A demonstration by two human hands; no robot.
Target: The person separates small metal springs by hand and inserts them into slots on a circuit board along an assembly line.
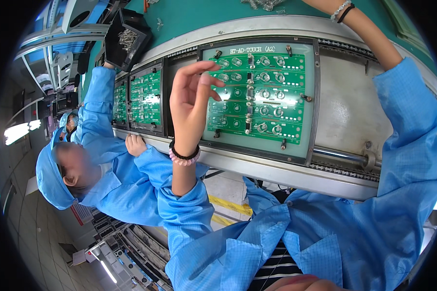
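Observation:
My left hand (192, 99) hovers over the left side of a framed panel of green circuit boards (257, 94). Its fingers are loosely curled and apart, with nothing visible between them. Clear round parts (264, 76) and small black parts stand on the boards, which black clips hold in a dark-edged carrier frame (313, 97). At the top edge, my right hand (324, 5) is mostly cut off, its fingers out of view. Nearest to it, a loose pile of small metal springs (264, 4) lies on the green mat (194, 19).
The carrier sits on a metal conveyor rail (257, 160). To the left, a second carrier (145, 99) holds more green boards. A co-worker in blue (116, 184) has one arm by a black bin (126, 41) of small metal parts. A metal rod (342, 154) lies right of my carrier.

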